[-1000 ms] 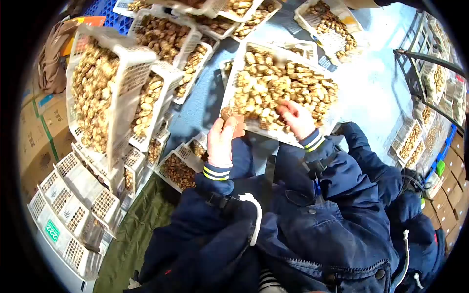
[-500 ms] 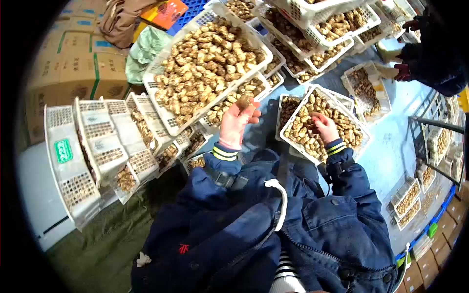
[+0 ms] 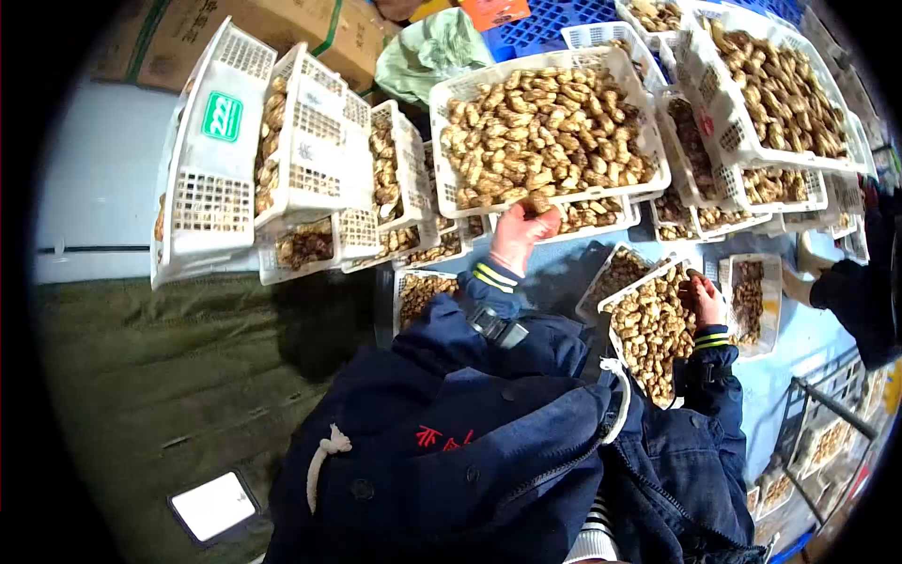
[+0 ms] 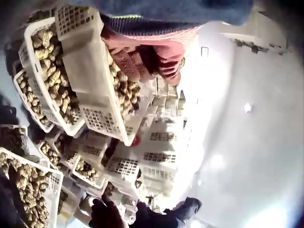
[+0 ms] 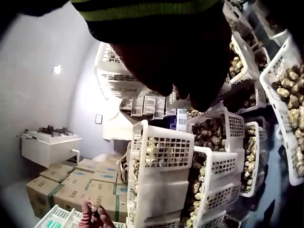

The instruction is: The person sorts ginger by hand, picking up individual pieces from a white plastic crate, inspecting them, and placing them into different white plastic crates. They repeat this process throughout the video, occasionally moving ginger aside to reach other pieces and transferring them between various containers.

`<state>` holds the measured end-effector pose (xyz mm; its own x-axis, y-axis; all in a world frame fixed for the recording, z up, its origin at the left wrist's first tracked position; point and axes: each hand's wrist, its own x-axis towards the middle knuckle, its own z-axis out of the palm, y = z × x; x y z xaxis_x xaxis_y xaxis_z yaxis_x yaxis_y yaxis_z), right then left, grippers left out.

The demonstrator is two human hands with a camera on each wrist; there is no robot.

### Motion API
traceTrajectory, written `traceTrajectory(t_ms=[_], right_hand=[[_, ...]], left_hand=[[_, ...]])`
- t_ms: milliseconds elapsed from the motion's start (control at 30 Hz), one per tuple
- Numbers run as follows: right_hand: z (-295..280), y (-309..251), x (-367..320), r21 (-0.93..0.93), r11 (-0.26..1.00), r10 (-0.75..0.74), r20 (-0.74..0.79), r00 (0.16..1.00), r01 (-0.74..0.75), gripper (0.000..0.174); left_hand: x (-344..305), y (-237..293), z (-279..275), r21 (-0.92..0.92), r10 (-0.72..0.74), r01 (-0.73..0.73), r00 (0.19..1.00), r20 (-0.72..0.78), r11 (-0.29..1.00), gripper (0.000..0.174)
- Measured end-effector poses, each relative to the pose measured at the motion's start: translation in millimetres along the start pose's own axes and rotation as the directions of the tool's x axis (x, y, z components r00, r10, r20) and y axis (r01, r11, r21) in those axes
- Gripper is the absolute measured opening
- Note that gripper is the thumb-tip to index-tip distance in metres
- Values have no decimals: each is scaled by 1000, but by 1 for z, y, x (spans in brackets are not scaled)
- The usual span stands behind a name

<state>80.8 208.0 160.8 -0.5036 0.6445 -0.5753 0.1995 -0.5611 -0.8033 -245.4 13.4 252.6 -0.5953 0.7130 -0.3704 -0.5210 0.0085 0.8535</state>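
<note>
A large white basket [image 3: 451, 94] heaped with brown mushrooms [image 3: 545, 132] stands in front of me. My left hand [image 3: 534, 211] reaches to its near rim and pinches one mushroom [image 3: 539, 203] at the fingertips. In the left wrist view the left hand [image 4: 156, 61] curls over the basket's rim [image 4: 90, 71]. My right hand [image 3: 695, 282] lies in a smaller white tray [image 3: 615, 343] of mushrooms by my right knee, fingers curled on one in the pile. In the right wrist view that hand [image 5: 190, 71] is a dark shape and its grip is hidden.
Tilted white baskets [image 3: 301, 141] of mushrooms stand stacked at the left, more baskets [image 3: 780, 85] at the right. Cardboard boxes [image 3: 188, 38] line the back. A green tarp [image 3: 169, 376] covers the floor at left. Another person's dark sleeve [image 3: 846, 291] reaches in from the right.
My head has turned left. The left hand carried its mushroom up to the big basket's rim. The right hand stayed in the smaller tray.
</note>
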Motion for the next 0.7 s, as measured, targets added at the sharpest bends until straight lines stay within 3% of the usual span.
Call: traceTrajectory(t_ms=[100,133,167,233,300,333,400,433,467,500,533,567,600,667,700], right_hand=[[13,1,29,21,1000,18,141,990,-21,30],[22,-2,33,39,998,40,187,982,-48,29],[38,-7,34,-41,998,42,93,995,-38,28],[51,-10,45,-87,995,58,163,985,-44,29],[55,3,59,-130,991,58,185,981,-34,32],[64,-1,55,-201,980,51,182,982,-14,33],[77,-7,46,-269,963,56,167,984,-9,33],[79,-4,42,-221,974,73,142,987,-41,32],[71,8,42,-134,989,73,108,991,-58,31],[71,7,34,-189,980,77,78,994,-61,29],[65,21,35,-122,988,98,35,995,-93,30],[56,28,26,-52,992,120,47,992,-118,30],[45,44,18,-108,989,97,-50,994,-102,29],[31,65,-13,145,981,150,-160,976,-128,17],[17,82,-27,187,969,201,-205,958,-164,15]], left_hand=[[-7,18,-50,22,45,-41,973,-228,999,41],[-10,25,-67,-36,55,-69,953,-297,997,44],[-15,32,-88,-176,67,-134,938,-340,975,42],[-11,43,-128,-231,54,-191,868,-494,954,37],[-7,55,-172,-384,106,-295,891,-442,875,43],[4,58,-196,-492,-5,-272,871,-491,827,42],[15,54,-229,-495,0,-338,826,-564,800,46],[21,47,-258,-622,-77,-257,886,-457,739,52],[18,48,-233,-544,-97,-291,813,-574,787,51],[15,43,-224,-436,-7,-224,884,-468,872,49],[18,31,-231,-497,-87,-94,940,-330,862,49],[14,29,-192,-315,-33,-101,919,-393,944,49],[11,26,-150,-316,-76,-38,937,-341,948,45],[11,-5,-107,-201,-189,173,980,-61,964,41],[13,-20,-80,-191,-310,310,950,29,931,40]])
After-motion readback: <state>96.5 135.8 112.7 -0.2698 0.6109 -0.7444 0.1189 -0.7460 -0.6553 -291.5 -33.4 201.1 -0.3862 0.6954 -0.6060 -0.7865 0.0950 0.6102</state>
